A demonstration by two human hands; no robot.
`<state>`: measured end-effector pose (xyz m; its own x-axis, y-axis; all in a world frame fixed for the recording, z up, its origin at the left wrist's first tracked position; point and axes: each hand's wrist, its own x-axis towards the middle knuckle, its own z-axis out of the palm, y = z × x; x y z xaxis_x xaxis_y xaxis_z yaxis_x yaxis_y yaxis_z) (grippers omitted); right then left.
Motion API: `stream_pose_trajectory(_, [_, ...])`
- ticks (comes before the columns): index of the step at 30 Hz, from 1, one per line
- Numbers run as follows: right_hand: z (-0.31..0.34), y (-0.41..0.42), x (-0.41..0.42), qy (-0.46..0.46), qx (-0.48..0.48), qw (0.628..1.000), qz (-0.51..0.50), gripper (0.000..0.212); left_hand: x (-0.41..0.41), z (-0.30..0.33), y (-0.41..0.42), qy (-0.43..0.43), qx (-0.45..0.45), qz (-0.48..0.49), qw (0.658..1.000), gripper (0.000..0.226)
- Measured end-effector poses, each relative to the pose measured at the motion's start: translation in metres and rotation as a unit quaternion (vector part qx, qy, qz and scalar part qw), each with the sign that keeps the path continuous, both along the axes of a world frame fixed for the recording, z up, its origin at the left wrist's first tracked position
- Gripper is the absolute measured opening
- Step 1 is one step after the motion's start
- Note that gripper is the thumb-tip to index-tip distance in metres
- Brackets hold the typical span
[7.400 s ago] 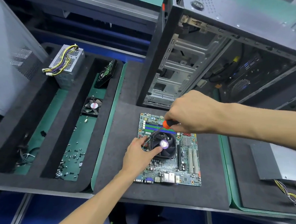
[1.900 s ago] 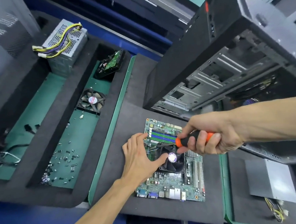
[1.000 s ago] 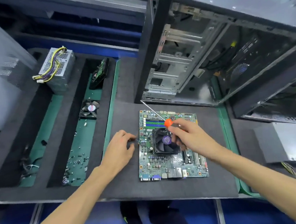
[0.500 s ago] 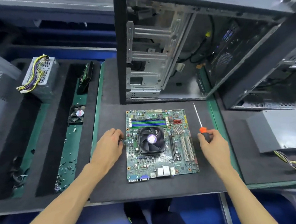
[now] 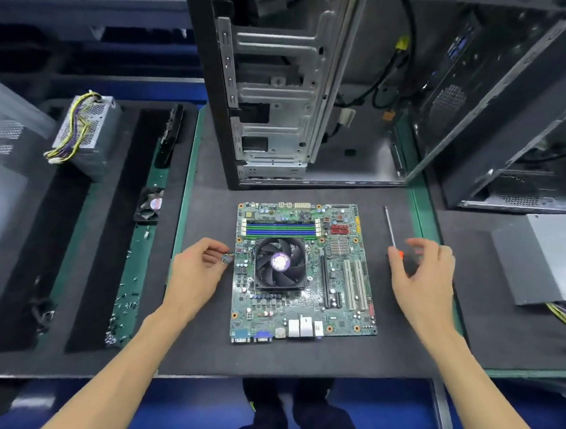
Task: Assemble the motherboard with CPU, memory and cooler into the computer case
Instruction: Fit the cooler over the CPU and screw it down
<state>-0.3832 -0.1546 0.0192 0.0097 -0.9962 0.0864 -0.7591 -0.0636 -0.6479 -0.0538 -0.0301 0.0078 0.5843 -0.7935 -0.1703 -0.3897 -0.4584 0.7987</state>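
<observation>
Two hands are in view. The left hand (image 5: 197, 274), left of center, has its fingers curled, the tips pinching a small wired connector (image 5: 226, 258) right at the left edge of the motherboard (image 5: 299, 270). The right hand (image 5: 423, 271), right of center, hovers with fingers loosely spread over the orange handle of one screwdriver (image 5: 392, 231), whose thin shaft points toward the top of the frame; motion blur hides whether any fingertip touches the handle. The motherboard lies flat on the dark foam mat of the table (image 5: 217, 353) at the center of the frame, between the hands. It carries one black cooler (image 5: 280, 262) with a purple hub label, a bank of green and blue memory slots (image 5: 281, 229) above the cooler (the sticks themselves are hard to count), and two white expansion slots toward its right side. Above it stands one open computer case (image 5: 299, 89), its bare interior facing the camera; the board is outside it. Two grey power supplies are visible: one (image 5: 86, 134) at upper left with yellow cables, another (image 5: 552, 259) at right. One loose fan (image 5: 150, 207) sits in the green tray left of center, with scattered screws (image 5: 124, 309) below it.
</observation>
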Motion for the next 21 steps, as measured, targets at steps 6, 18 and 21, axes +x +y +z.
stream_pose_trajectory(6, [0.030,0.011,0.074,-0.125,-0.054,0.969,0.207,0.025,0.006,0.010,0.000,0.161,-0.073,0.032,0.984,0.022])
stream_pose_trajectory(18, [-0.008,0.035,0.131,-0.120,0.084,0.936,0.321,0.032,0.005,-0.002,-0.004,0.242,-0.052,0.042,0.968,0.017])
stream_pose_trajectory(21, [-0.013,0.036,0.134,-0.138,0.069,0.937,0.312,0.032,0.003,-0.002,-0.008,0.185,-0.031,0.028,0.982,0.015])
